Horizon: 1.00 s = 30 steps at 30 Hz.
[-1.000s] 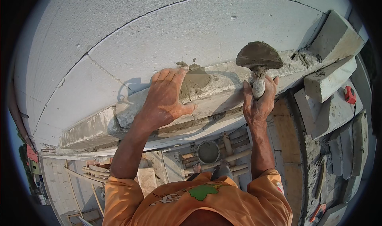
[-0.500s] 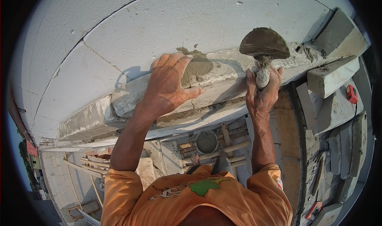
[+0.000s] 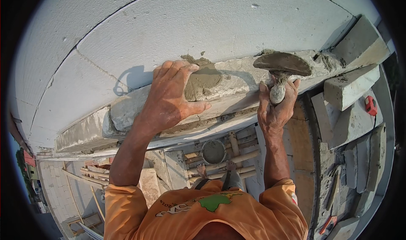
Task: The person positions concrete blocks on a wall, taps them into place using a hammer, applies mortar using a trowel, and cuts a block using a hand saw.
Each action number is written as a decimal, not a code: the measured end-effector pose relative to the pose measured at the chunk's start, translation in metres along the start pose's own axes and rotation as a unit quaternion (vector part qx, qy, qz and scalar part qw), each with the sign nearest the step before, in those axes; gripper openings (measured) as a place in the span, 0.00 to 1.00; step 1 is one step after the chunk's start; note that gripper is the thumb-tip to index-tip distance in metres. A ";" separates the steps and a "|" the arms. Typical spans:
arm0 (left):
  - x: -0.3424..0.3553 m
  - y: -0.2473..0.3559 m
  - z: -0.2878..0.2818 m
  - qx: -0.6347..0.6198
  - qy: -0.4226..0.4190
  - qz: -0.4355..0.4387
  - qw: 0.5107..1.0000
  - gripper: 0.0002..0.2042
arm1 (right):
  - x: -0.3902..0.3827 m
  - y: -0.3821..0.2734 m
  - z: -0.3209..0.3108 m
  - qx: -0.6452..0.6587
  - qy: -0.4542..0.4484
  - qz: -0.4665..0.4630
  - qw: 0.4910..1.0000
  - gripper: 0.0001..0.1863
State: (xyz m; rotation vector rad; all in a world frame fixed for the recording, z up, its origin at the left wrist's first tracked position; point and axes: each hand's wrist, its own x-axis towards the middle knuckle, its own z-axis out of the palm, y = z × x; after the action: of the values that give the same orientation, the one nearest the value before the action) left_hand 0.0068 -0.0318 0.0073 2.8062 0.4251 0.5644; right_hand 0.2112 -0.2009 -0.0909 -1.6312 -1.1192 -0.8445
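Observation:
My left hand (image 3: 169, 94) lies on a long pale concrete block (image 3: 129, 105), its fingers toward the far edge and its thumb spread apart. Beside the thumb is a patch of wet grey mortar (image 3: 203, 80) on the block's top. My right hand (image 3: 277, 109) is closed round the handle of a mortar-coated trowel (image 3: 283, 63). The trowel's handle end points toward me, and its rounded blade is at the block's top, close to the wall. Part of the handle is hidden by my fingers.
A white block wall (image 3: 169, 28) rises behind. Block pieces (image 3: 353, 85) are stacked at right, with a red tape measure (image 3: 371, 105) on them and a tool with a red end (image 3: 328, 225) below. Down below are a bucket of mortar (image 3: 213, 151) and wooden poles (image 3: 237, 158).
The trowel blade has tipped lower toward the block and now appears narrower. My left hand stays on the block; the whole view has shifted slightly.

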 end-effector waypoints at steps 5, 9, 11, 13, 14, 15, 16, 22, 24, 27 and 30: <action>0.013 0.022 -0.011 0.011 -0.040 -0.072 0.997 0.42 | 0.004 0.006 -0.006 0.005 0.019 0.000 1.000 0.26; 0.009 0.001 -0.003 -0.015 -0.002 -0.004 1.000 0.44 | 0.009 0.008 -0.002 0.019 0.005 -0.001 1.000 0.26; 0.009 0.006 -0.006 -0.015 -0.004 -0.015 1.000 0.47 | 0.011 0.010 -0.003 0.021 0.012 0.012 1.000 0.26; 0.007 0.008 -0.007 -0.027 -0.014 -0.038 0.999 0.50 | 0.012 0.012 -0.004 0.018 0.004 0.005 1.000 0.26; 0.006 0.006 -0.010 -0.025 -0.015 -0.037 0.999 0.50 | 0.011 0.011 -0.003 0.021 0.003 0.006 1.000 0.26; 0.007 0.003 -0.013 -0.038 -0.049 -0.059 0.996 0.52 | 0.012 0.010 -0.005 0.022 0.003 0.005 1.000 0.26; 0.006 -0.003 -0.015 -0.050 -0.084 -0.088 0.991 0.54 | 0.012 0.007 -0.005 0.019 0.007 0.003 1.000 0.26; 0.007 -0.004 -0.019 -0.009 -0.091 -0.051 0.995 0.54 | 0.006 0.010 -0.005 0.018 0.023 0.004 1.000 0.24; 0.006 0.000 -0.022 -0.013 -0.097 -0.060 0.993 0.52 | 0.004 0.009 -0.001 0.029 0.023 -0.005 0.999 0.24; 0.004 -0.002 -0.024 -0.036 -0.106 -0.078 0.991 0.49 | 0.004 0.008 0.001 0.028 0.020 -0.007 0.999 0.24; 0.006 -0.002 -0.023 -0.052 -0.102 -0.073 0.991 0.47 | 0.001 0.013 0.000 0.025 0.026 -0.018 0.999 0.25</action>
State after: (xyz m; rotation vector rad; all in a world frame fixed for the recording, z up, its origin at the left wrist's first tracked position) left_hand 0.0022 -0.0238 0.0292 2.6704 0.5358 0.2566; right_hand 0.2236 -0.2018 -0.0940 -1.5444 -1.1265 -0.8709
